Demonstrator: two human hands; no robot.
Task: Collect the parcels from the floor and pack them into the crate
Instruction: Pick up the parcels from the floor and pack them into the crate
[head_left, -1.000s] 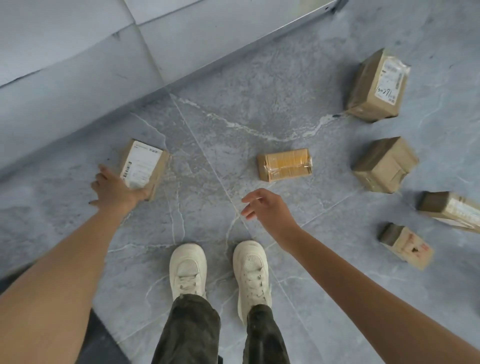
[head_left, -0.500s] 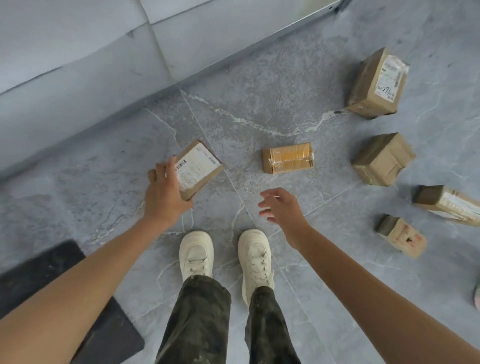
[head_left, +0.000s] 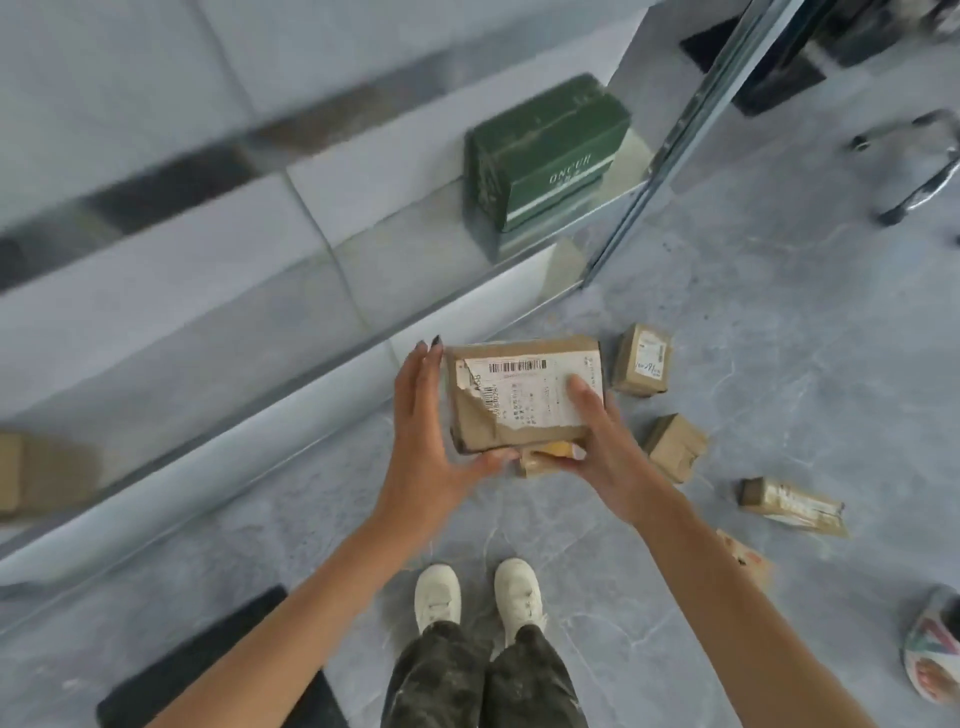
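I hold a brown cardboard parcel (head_left: 519, 395) with a torn white barcode label up in front of me, above the floor. My left hand (head_left: 426, 441) grips its left side, fingers along the edge and thumb under the near edge. My right hand (head_left: 608, 441) holds its right near corner, thumb on the label and fingers underneath. Several parcels lie on the grey floor: a yellow-taped one (head_left: 540, 460) mostly hidden under the held parcel, a labelled box (head_left: 641, 361), a plain box (head_left: 675, 447), a flat parcel (head_left: 792, 506), and one (head_left: 748, 558) partly behind my right arm.
A green carton (head_left: 545, 156) stands on a low mirrored ledge along the wall. A dark flat object (head_left: 208, 660) lies at my lower left. A chair base (head_left: 914, 171) is at the top right, and a colourful round object (head_left: 935, 644) sits at the right edge.
My left hand lifted the labelled parcel off the floor and brought it to the middle. My right hand came up and took hold of it. My view rose and pulled back.
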